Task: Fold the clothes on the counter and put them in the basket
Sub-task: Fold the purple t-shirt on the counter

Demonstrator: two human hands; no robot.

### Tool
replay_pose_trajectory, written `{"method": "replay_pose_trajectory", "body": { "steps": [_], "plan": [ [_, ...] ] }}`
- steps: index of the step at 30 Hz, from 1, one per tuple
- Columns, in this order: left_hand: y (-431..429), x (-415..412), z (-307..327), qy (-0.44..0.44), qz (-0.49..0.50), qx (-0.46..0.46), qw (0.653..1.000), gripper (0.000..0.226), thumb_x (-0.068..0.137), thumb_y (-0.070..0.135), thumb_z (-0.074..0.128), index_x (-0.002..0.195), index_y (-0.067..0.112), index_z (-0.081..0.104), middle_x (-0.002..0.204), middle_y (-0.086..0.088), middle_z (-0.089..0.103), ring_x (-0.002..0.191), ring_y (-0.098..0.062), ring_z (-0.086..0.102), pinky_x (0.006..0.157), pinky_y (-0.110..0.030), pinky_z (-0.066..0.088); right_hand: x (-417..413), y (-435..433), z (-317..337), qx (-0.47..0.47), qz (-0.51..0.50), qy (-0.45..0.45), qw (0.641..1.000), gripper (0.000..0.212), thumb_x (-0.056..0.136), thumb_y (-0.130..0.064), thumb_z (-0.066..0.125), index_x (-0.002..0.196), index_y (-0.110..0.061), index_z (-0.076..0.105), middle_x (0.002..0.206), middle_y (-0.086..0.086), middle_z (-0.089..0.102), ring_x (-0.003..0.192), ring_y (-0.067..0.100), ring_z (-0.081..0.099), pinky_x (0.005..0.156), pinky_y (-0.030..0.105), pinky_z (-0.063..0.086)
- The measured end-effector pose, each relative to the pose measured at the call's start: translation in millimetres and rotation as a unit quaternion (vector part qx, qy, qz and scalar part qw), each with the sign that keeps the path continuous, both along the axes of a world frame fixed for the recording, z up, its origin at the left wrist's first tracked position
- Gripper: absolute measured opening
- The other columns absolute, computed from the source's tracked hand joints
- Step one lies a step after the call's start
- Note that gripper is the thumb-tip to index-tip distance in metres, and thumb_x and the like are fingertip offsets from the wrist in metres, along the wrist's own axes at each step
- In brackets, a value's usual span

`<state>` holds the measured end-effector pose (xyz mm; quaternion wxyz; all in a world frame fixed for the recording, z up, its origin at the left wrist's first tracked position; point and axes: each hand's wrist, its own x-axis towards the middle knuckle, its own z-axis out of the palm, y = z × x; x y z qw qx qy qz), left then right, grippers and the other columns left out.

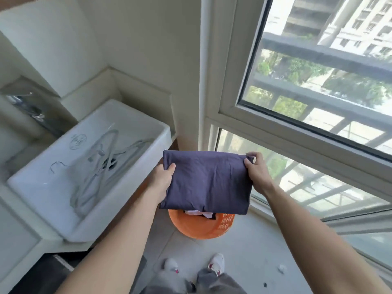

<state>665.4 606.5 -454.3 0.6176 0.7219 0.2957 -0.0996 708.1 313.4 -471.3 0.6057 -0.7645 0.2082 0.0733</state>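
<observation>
Over the floor (pixel 244 262) and its orange basket (pixel 198 230), our left hand (pixel 162 183) is gripping the folded slate-blue garment (pixel 209 183), our right hand (pixel 257 172) pinching its far corner. Limp and light, it is likely needing both holds.

No legible text; sink emblem (pixel 78 141) unreadable

folded garment (pixel 209 183) plain slate-purple | basket (pixel 201 227) orange | sink (pixel 127 187) white

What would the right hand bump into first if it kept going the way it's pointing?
The right hand is pinching the folded purple cloth, so that comes first. Past it, the hand would probably meet the white window frame, though depth is hard to judge.
</observation>
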Motion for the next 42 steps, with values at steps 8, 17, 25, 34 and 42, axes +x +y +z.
{"method": "replay_pose_trajectory", "body": {
  "steps": [8,17,25,34,42],
  "plan": [
    [-10,44,-125,0.049,0.0,0.015,0.999,0.012,0.1,0.034,0.055,0.098,0.026,0.063,0.105,-0.002,0.07,0.1,-0.026,0.066,0.094,-0.049,0.054,22,-13,-114,0.051,0.078,0.057,0.994,0.031,0.085,-0.014,0.073,0.113,-0.019,0.063,0.112,0.001,0.063,0.094,0.017,0.061,0.076,0.03,0.048],
    [-4,101,-426,0.101,-0.033,0.098,0.99,0.032,0.103,0.026,0.046,0.125,0.008,0.062,0.119,-0.01,0.065,0.108,-0.031,0.06,0.089,-0.033,0.046,61,4,-392,-0.089,0.101,0.028,0.99,0.057,0.071,0.011,0.056,0.113,-0.024,0.067,0.109,-0.008,0.065,0.11,0.017,0.059,0.098,0.031,0.047],
    [-15,144,-651,0.148,-0.101,0.138,0.974,0.045,0.105,0.024,0.04,0.142,0.001,0.046,0.146,-0.02,0.048,0.133,-0.038,0.046,0.114,-0.045,0.033,95,21,-578,-0.154,0.11,0.11,0.976,0.058,0.079,0.012,0.039,0.122,-0.016,0.065,0.119,0.0,0.061,0.113,0.015,0.051,0.085,0.017,0.032],
    [9,142,-741,0.177,-0.148,0.198,0.952,0.044,0.103,0.019,0.047,0.144,0.002,0.044,0.147,-0.019,0.047,0.135,-0.036,0.045,0.112,-0.04,0.036,106,42,-700,-0.218,0.189,0.17,0.942,0.057,0.085,-0.001,0.041,0.132,-0.027,0.059,0.145,0.015,0.038,0.129,0.036,0.046,0.108,0.031,0.035],
    [-9,131,-629,0.167,-0.152,0.172,0.959,0.046,0.098,0.026,0.056,0.141,0.011,0.049,0.143,-0.011,0.052,0.131,-0.033,0.049,0.112,-0.043,0.038,76,42,-590,-0.226,0.169,0.156,0.947,0.046,0.087,-0.002,0.045,0.122,-0.018,0.068,0.133,0.015,0.044,0.123,0.037,0.05,0.108,0.031,0.036]
  ]
}}
